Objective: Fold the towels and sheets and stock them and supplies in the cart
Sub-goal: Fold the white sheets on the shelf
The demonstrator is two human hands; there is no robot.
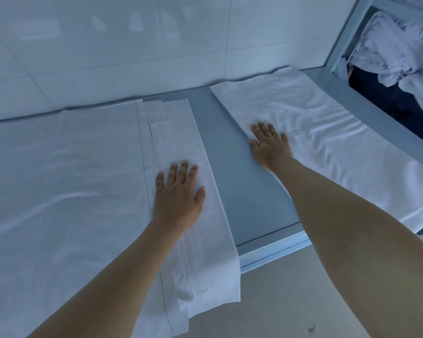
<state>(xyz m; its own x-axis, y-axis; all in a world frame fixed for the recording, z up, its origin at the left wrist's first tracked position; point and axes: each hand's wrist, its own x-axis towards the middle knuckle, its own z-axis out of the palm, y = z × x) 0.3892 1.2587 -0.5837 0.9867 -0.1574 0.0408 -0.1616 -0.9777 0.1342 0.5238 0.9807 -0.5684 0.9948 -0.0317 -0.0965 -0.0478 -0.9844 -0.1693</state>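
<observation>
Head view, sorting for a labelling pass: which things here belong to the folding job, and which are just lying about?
Job:
left hand flat on folded sheet
right hand flat on second sheet
crumpled linen in bin

Lying about:
grey table
tiled wall

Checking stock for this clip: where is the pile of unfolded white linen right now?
In the head view the crumpled linen pile sits at the upper right, inside the metal-framed cart, beyond the flat sheet under the right hand.
</observation>
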